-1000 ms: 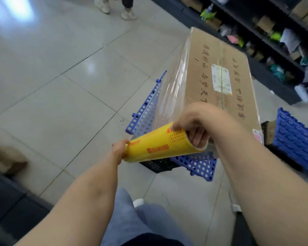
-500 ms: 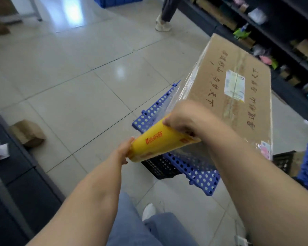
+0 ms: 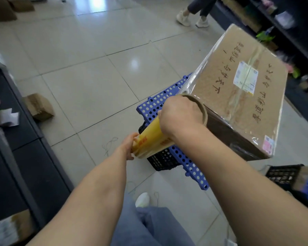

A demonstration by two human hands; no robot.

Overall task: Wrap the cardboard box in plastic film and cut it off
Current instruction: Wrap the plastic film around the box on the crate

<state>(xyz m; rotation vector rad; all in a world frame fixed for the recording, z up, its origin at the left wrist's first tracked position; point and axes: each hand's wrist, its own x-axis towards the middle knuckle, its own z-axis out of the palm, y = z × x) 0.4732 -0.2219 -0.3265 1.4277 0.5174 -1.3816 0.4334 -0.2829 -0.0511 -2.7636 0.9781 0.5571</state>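
Head view: large brown cardboard box (image 3: 238,96) at 2 o'clock, handwriting and white label on top, seated on blue perforated plastic pallet (image 3: 158,105) over black mesh crate (image 3: 164,161). At box's 9 o'clock side, clear plastic film (image 3: 200,75) stretched taut. At centre, yellow roll of plastic film (image 3: 149,139), tilted, upper end just beside box's near corner. Upper core end gripped by right hand (image 3: 180,115), fingers curled. Lower end, 7 o'clock, held by left hand (image 3: 130,147), thumb on rim.

The person wore loose trousers (image 3: 149,226) of faded blue-grey denim-like cloth, creased in soft folds, and a white shoe (image 3: 142,199) with a rounded toe showed just beyond them. Both forearms were bare, unsleeved as far up as could be seen, down to the left hand (image 3: 130,148) and right hand (image 3: 178,114).
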